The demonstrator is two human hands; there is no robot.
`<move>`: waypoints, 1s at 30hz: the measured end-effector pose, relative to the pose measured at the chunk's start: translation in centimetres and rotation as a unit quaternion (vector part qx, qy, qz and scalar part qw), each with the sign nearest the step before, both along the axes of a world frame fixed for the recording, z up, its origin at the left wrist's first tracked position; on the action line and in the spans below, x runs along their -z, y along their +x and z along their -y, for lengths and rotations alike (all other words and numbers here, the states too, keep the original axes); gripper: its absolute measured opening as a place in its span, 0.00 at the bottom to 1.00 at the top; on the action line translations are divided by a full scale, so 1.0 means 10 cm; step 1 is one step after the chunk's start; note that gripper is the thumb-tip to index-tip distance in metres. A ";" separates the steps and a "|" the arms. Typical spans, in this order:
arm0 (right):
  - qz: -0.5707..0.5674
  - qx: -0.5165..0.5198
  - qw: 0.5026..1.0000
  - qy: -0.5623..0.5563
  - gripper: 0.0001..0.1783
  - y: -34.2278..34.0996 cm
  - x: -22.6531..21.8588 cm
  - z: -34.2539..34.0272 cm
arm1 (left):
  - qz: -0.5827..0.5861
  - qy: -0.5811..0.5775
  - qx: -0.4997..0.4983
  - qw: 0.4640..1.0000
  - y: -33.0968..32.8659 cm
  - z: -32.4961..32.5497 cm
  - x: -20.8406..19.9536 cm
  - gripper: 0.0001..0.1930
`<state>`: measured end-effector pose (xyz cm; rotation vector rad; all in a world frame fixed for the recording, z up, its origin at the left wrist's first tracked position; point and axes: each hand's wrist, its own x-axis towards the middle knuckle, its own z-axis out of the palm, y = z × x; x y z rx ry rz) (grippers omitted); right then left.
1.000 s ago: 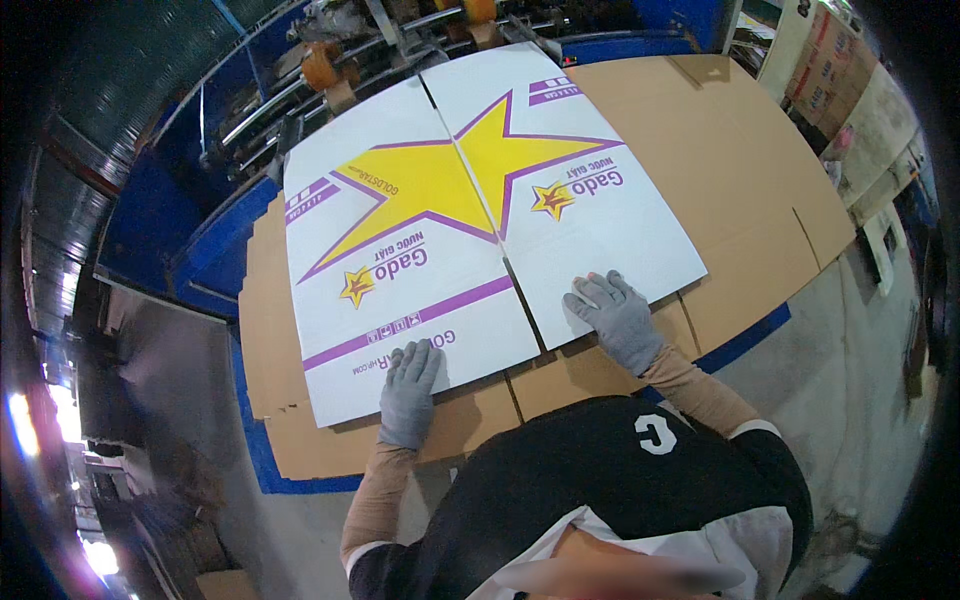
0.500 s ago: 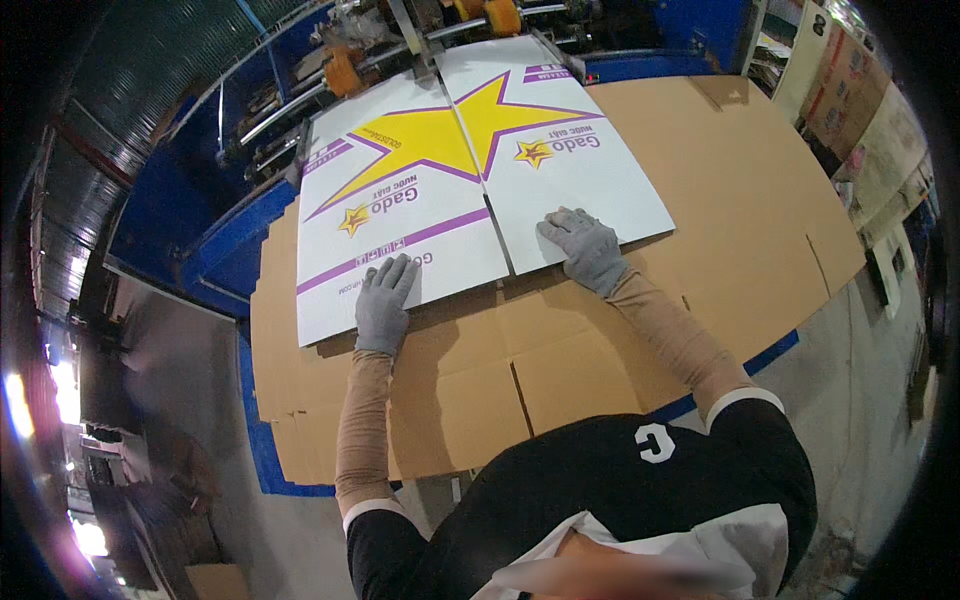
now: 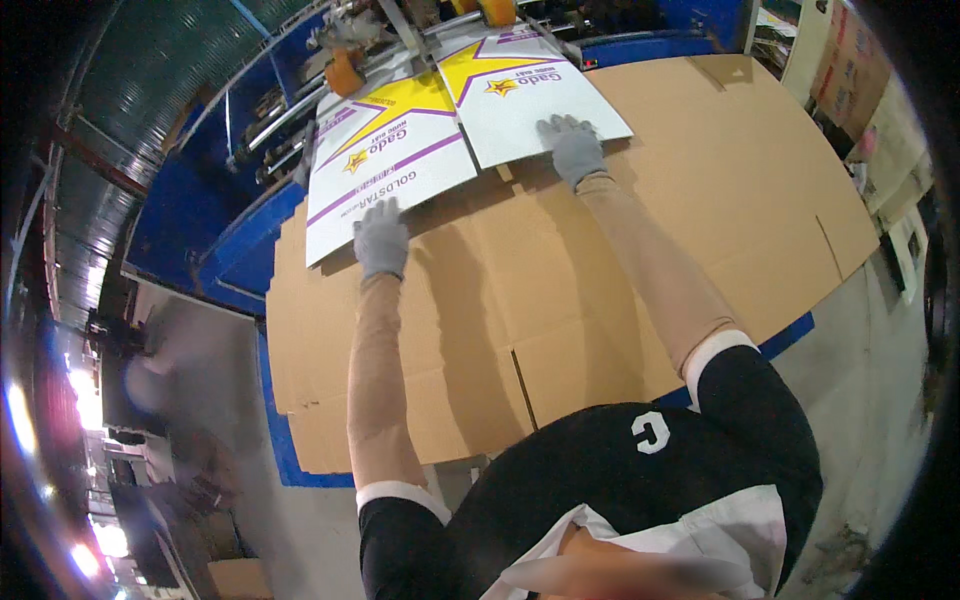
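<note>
White sheet (image 3: 530, 120), its far end now at the orange wheels (image 3: 344, 72).
It has slid farther from the person's body, so the push has carried it deeper into the blue machine (image 3: 645, 48); left hand (image 3: 381, 242) and right hand (image 3: 574, 150) lie on its near edge, fingers slightly spread, pinching nothing I can see (thumbs are hard to tell). Brown cardboard (image 3: 710, 200) leaves room rightward and nearer the person; the far side is crowded.
</note>
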<state>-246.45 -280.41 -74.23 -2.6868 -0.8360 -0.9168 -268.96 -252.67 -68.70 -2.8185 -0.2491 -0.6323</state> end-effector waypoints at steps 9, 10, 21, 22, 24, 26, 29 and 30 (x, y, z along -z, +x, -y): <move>-0.046 0.105 0.990 0.080 0.22 -1.62 0.57 1.29 | 0.201 -0.217 -0.112 0.949 -3.23 0.90 0.49 0.28; -0.051 0.088 0.992 0.075 0.21 -1.88 0.54 1.40 | 0.239 -0.226 -0.202 0.923 -3.65 0.92 0.53 0.29; -0.121 -0.121 0.973 0.153 0.17 -3.51 0.25 1.82 | 0.412 -0.507 -0.425 0.627 -5.23 0.69 0.77 0.33; -0.147 -0.142 0.967 0.151 0.17 -3.56 0.23 1.93 | 0.457 -0.556 -0.404 0.564 -5.25 0.68 0.75 0.33; -0.159 -0.087 0.972 0.149 0.17 -3.68 0.18 2.25 | 0.392 -0.456 -0.451 0.659 -5.27 0.70 0.72 0.33; -0.166 -0.023 0.966 0.197 0.16 -3.80 0.18 2.59 | 0.363 -0.465 -0.447 0.672 -5.28 0.77 0.72 0.32; -0.173 0.033 0.957 0.232 0.15 -3.94 0.19 2.96 | 0.366 -0.384 -0.408 0.743 -5.30 0.86 0.75 0.33; -0.204 0.079 0.940 0.263 0.15 -3.96 0.18 3.02 | 0.398 -0.430 -0.390 0.710 -5.33 0.87 0.75 0.32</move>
